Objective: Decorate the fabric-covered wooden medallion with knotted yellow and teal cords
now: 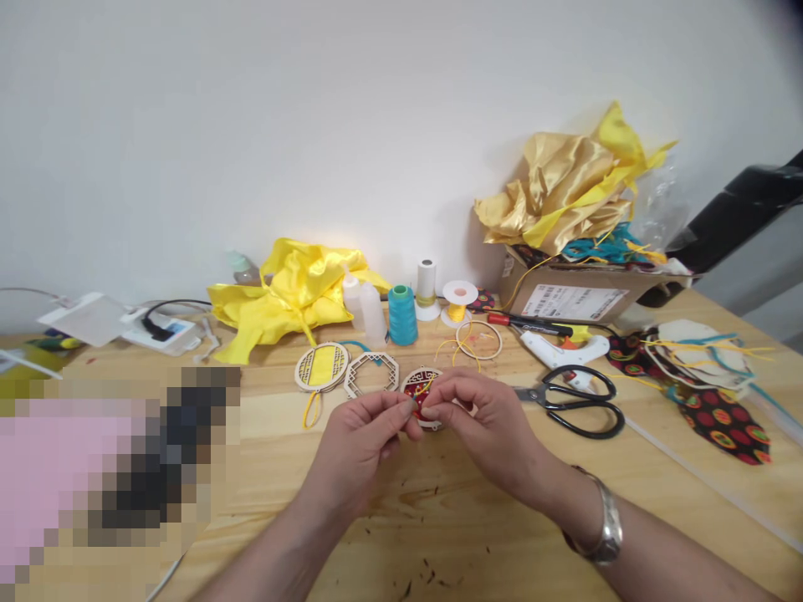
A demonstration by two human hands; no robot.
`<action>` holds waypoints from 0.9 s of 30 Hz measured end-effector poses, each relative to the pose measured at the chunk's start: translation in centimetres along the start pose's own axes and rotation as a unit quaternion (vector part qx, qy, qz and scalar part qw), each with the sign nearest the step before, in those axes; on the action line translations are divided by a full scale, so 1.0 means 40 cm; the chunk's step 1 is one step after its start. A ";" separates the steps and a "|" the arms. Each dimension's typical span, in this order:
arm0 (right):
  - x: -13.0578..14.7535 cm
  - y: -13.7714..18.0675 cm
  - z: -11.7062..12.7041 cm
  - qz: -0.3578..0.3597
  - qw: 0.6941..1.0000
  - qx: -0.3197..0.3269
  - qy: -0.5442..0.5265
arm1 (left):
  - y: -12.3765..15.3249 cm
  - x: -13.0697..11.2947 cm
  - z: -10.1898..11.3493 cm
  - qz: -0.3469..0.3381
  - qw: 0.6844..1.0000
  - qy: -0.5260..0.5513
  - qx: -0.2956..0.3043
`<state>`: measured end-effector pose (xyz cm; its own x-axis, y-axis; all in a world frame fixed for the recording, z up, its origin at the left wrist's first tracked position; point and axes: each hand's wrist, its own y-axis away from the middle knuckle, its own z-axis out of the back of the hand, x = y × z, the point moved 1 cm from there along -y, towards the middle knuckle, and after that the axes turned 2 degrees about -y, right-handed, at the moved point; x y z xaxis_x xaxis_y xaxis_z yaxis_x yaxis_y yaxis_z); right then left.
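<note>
Both my hands meet over a small round wooden ornament (419, 393) with red patterned fabric inside. My left hand (360, 443) pinches its left edge with thumb and forefinger. My right hand (486, 426), a silver watch on its wrist, is closed on the right edge, where a thin yellow cord (432, 383) crosses the piece. Two more wooden ornaments lie just behind on the wooden table (439, 535): a round one with yellow fabric (321, 366) and an empty octagonal frame (371, 372).
Black scissors (580, 400), a white glue gun (565, 349) and a red marker (520, 322) lie to the right. Thread spools (402, 314), bottles and yellow cloth (294, 293) stand behind. A cardboard box (577, 288) holds gold fabric. Patterned fabric circles (721, 414) lie far right.
</note>
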<state>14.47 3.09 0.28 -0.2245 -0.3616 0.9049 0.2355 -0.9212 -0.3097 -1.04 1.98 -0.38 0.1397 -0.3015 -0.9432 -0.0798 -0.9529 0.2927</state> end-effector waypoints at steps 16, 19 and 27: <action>0.020 0.011 -0.003 -0.003 0.997 0.038 0.069 | 0.007 0.001 0.001 -0.026 0.993 -0.095 -0.065; 0.016 0.015 -0.008 -0.017 0.997 0.022 0.068 | 0.012 -0.003 -0.004 -0.049 0.988 -0.121 -0.085; 0.006 0.019 -0.023 -0.018 0.997 0.012 0.070 | 0.020 -0.006 -0.017 -0.095 0.979 -0.132 -0.125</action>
<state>13.72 2.17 0.01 -0.3630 -0.3467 0.8649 0.2472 -0.9308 -0.2694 -0.46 1.26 0.20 -0.1339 -0.1300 -0.9824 0.1713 -0.9795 0.1063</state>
